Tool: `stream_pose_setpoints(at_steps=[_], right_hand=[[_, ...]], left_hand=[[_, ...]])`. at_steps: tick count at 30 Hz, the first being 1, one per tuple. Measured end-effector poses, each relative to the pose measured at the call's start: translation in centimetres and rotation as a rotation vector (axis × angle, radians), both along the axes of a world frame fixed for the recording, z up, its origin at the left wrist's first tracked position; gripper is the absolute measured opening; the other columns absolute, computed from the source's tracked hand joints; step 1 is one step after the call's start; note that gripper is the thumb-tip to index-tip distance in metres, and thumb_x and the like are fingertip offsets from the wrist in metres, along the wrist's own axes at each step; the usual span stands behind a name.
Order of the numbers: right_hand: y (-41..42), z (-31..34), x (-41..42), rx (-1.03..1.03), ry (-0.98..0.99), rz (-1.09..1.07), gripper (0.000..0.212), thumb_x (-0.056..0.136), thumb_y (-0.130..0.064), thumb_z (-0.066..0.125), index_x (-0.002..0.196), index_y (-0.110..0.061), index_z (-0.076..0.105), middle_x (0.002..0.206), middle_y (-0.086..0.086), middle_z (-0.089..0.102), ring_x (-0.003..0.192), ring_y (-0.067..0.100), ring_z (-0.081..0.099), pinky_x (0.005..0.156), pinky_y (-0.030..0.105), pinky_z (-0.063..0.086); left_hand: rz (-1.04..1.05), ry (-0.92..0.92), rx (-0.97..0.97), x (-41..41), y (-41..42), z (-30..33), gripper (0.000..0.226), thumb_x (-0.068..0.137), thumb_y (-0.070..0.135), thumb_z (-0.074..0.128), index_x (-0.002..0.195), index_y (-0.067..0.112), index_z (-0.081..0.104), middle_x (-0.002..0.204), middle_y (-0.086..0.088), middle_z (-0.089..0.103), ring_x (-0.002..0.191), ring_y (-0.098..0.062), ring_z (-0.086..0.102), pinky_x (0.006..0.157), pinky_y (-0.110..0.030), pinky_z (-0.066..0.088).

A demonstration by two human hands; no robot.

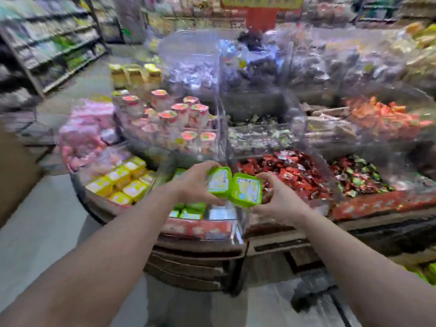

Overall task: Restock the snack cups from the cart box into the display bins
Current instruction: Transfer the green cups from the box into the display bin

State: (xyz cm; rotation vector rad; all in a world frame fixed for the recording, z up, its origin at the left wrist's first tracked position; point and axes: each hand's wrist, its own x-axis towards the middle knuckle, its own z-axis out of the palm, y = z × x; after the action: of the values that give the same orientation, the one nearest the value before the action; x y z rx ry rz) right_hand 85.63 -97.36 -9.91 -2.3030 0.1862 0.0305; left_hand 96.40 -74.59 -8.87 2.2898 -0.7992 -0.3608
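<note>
Hands: left hand [192,182] grips one green snack cup [219,181], right hand [276,197] grips another [246,190]; cups touch, held above the display bin [221,213] w/ green cups at stand's front edge. Lower each flat, labels up, beside stocked cups.

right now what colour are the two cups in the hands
Lime green snack cups with pale lids; head view.

Two green square snack cups [233,188], lids tilted toward the camera, touch side by side above a clear display bin [221,214] already holding more green cups [190,210] near its left side.
</note>
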Motion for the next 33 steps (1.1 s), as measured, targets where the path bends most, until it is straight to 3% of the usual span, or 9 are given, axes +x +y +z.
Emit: stream_pose_setpoints(at_steps=[3,5,8,11,15,21,27,30,33], right_hand=[[8.2,-0.3,6.3,0.085,-0.025,0.075,0.078,0.059,-0.018,0.087,0.122,-0.035,0.044,0.087,-0.010,0.066,0.066,0.003,0.061,0.060,0.023,0.053],[12.7,-0.8,9.7,0.136,-0.013,0.076,0.075,0.062,-0.016,0.085,0.122,-0.036,0.044,0.088,-0.007,0.064,0.059,0.000,0.058,0.047,0.017,0.047],[16.5,-2.5,12.7,0.137,0.032,0.031,0.078,0.059,-0.020,0.087,0.121,-0.040,0.044,0.091,-0.003,0.063,0.074,0.005,0.061,0.058,0.031,0.057],[17.2,-3.5,13.3,0.132,0.110,-0.074,0.080,0.060,-0.017,0.087,0.125,-0.034,0.043,0.093,-0.003,0.062,0.075,0.007,0.060,0.069,0.030,0.059],[16.0,-5.2,12.8,0.104,0.197,-0.202,0.078,0.062,-0.017,0.086,0.126,-0.027,0.044,0.086,0.000,0.062,0.060,0.009,0.054,0.049,0.014,0.044],[14.5,-7.2,12.2,0.041,0.291,-0.249,0.078,0.059,-0.019,0.087,0.124,-0.028,0.044,0.085,0.002,0.068,0.064,0.009,0.058,0.053,0.016,0.045],[13.1,-8.2,12.8,0.002,0.339,-0.176,0.077,0.059,-0.022,0.087,0.121,-0.030,0.043,0.090,0.006,0.069,0.069,0.011,0.058,0.065,0.024,0.049],[12.9,-8.3,13.2,0.017,0.355,-0.147,0.074,0.060,-0.019,0.086,0.118,-0.031,0.042,0.082,-0.002,0.063,0.068,0.008,0.055,0.062,0.021,0.046],[12.9,-8.9,13.5,0.027,0.386,-0.131,0.078,0.056,-0.021,0.086,0.120,-0.031,0.043,0.084,0.003,0.065,0.072,0.012,0.058,0.068,0.029,0.050]], left_hand=[[0.113,-0.075,0.059,4.9,9.4,-0.2,0.109,0.040,0.059,0.084,0.133,0.020,0.042,0.125,0.000,0.056,0.116,-0.018,0.055,0.101,-0.034,0.044],[0.142,-0.122,0.098,8.3,14.4,-0.2,0.104,0.045,0.055,0.086,0.133,0.022,0.043,0.124,0.001,0.055,0.112,-0.015,0.054,0.095,-0.028,0.044],[0.114,-0.189,0.200,10.9,18.5,-1.5,0.097,0.053,0.049,0.088,0.135,0.020,0.044,0.125,0.000,0.053,0.116,-0.018,0.050,0.096,-0.027,0.039],[0.007,-0.293,0.369,12.7,18.4,-3.5,0.102,0.051,0.069,0.078,0.136,0.024,0.045,0.128,-0.001,0.049,0.121,-0.022,0.044,0.104,-0.032,0.034],[-0.101,-0.460,0.535,13.4,16.1,-6.1,0.099,0.051,0.083,0.063,0.131,0.026,0.047,0.122,0.001,0.052,0.115,-0.023,0.047,0.099,-0.038,0.036],[-0.257,-0.570,0.625,12.6,14.8,-9.4,0.090,0.058,0.082,0.057,0.124,0.021,0.047,0.118,0.000,0.053,0.112,-0.024,0.046,0.100,-0.040,0.025],[-0.309,-0.578,0.720,12.8,13.9,-10.2,0.091,0.061,0.087,0.048,0.119,0.016,0.049,0.113,-0.002,0.053,0.114,-0.026,0.044,0.116,-0.054,0.002],[-0.327,-0.574,0.763,12.6,13.8,-10.2,0.077,0.073,0.075,0.050,0.122,0.015,0.051,0.116,-0.003,0.054,0.117,-0.028,0.042,0.110,-0.060,-0.017],[-0.340,-0.532,0.809,12.6,13.5,-9.9,0.075,0.073,0.075,0.050,0.122,0.018,0.054,0.115,-0.001,0.055,0.117,-0.027,0.042,0.110,-0.059,-0.018]])
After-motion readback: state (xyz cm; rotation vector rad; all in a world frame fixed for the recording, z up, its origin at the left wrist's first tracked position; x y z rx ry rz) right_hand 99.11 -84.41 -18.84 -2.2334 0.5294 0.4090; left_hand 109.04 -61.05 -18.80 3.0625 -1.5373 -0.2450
